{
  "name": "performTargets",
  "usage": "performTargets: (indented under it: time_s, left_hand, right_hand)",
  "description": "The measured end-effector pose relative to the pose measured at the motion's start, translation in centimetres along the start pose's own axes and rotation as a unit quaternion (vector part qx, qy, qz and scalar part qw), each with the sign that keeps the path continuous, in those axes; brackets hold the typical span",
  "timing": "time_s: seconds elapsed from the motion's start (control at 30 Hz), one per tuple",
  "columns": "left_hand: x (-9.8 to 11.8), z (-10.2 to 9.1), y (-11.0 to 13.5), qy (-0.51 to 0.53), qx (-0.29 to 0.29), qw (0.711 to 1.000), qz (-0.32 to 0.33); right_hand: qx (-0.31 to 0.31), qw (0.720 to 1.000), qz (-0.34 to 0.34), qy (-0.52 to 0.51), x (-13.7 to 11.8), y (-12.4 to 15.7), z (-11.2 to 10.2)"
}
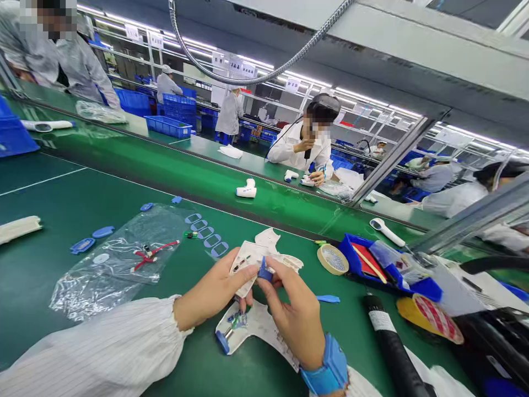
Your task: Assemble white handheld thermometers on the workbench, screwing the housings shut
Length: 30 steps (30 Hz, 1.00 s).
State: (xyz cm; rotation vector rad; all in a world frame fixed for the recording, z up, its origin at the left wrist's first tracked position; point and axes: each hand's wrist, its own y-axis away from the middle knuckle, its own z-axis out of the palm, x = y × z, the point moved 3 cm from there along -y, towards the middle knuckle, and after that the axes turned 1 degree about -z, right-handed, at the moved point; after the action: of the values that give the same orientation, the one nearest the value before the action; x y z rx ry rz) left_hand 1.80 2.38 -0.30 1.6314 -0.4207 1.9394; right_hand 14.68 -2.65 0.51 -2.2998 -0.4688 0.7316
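My left hand (219,284) grips a white plastic housing half (253,255), thumb on its inner face. Between the thumb and fingers of my right hand (295,309) is a small blue plastic part (265,270), held against the housing's edge; whether it is seated there I cannot tell. Just below both hands lies another white housing half (264,325), with a blue end piece and a small green board and wires inside. More white shell pieces (268,238) show behind my fingers.
On the left, a clear plastic bag (124,259) carries red wires (149,256). Blue ring frames (206,234) lie beyond my hands. A tape roll (333,259), a blue bin (363,264) and a black-handled tool (384,331) stand right. A green conveyor (185,165) runs behind; a co-worker (308,132) sits across.
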Motion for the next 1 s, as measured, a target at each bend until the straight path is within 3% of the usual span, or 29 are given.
performTargets:
  time_s: [0.23, 0.43, 0.63, 0.8, 1.0]
  left_hand:
    - [0.3, 0.3, 0.3, 0.006, 0.014, 1.000, 0.023]
    - [0.0, 0.2, 0.4, 0.016, 0.017, 1.000, 0.019]
    - [-0.6, 0.3, 0.5, 0.047, 0.002, 0.999, 0.008]
    - [-1.0, 0.9, 0.3, 0.020, -0.036, 0.999, 0.008]
    - [-1.0, 1.1, 0.3, 0.016, -0.043, 0.999, 0.005]
  right_hand:
    - [0.050, 0.998, -0.012, 0.022, 0.1, 0.3, -0.2]
    - [0.017, 0.978, -0.143, 0.151, -0.7, -0.1, -0.3]
    - [0.000, 0.965, -0.171, 0.200, -0.4, 0.6, 0.2]
    - [-0.011, 0.935, -0.221, 0.279, 0.1, 1.8, 0.2]
    - [-0.025, 0.927, -0.255, 0.276, 1.0, 2.6, -0.4]
